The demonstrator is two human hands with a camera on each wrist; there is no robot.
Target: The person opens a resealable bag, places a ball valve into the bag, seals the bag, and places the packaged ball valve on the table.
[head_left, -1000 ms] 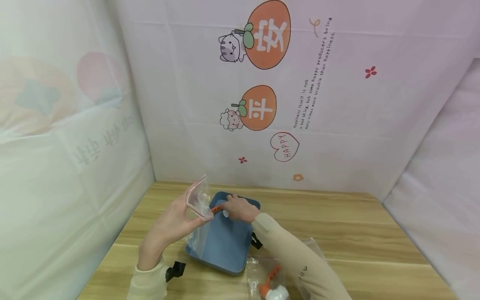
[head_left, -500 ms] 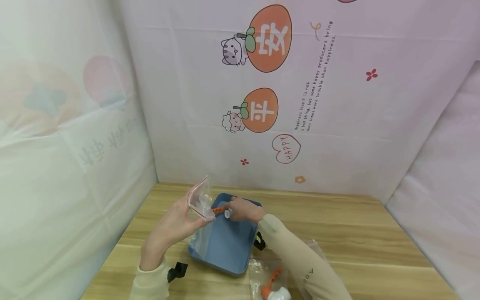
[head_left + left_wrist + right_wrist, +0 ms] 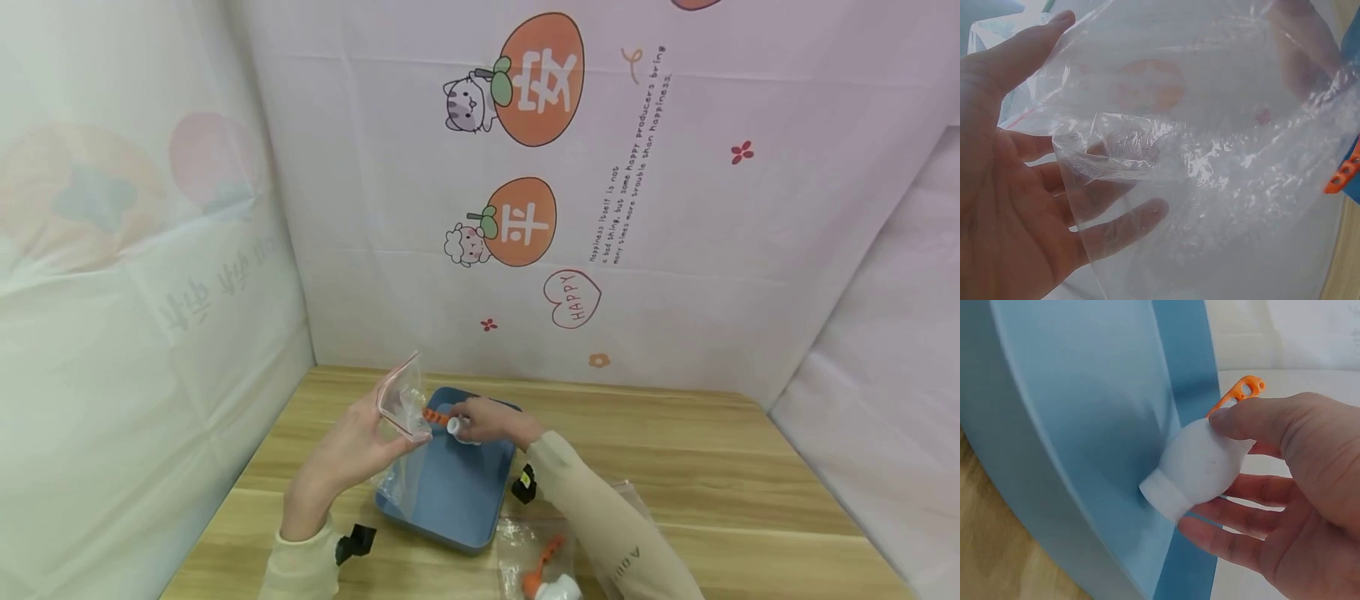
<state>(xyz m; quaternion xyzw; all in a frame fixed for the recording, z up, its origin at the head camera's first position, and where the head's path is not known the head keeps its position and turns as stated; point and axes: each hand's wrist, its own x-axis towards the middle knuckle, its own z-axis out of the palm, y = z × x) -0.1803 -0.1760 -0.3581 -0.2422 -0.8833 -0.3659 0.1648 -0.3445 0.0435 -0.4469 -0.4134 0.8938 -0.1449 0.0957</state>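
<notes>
My left hand [image 3: 341, 450] spreads the mouth of a clear zip bag [image 3: 405, 396] between thumb and fingers. Through the film in the left wrist view, its fingers look fairly straight and spread. My right hand [image 3: 491, 419] grips a white bulb-shaped piece [image 3: 1200, 462] with a short wide neck, thumb on one side and fingers on the other. An orange strip with holes [image 3: 435, 417] sticks out from this piece toward the bag's mouth. Both hands are over a blue tray [image 3: 450, 496], and the bag's lower part hangs over its left side.
A second clear bag [image 3: 513, 537] lies on the wooden table [image 3: 697, 467] in front of the tray, holding a similar orange and white piece [image 3: 555, 587]. More clear plastic shows beside the right sleeve. Black wrist mounts [image 3: 356, 542] sit by both forearms. White printed cloth walls enclose the table.
My right hand has turned slightly, so more of the white piece and orange strip shows. The left hand and bag have stayed almost still; the head view has shifted slightly.
</notes>
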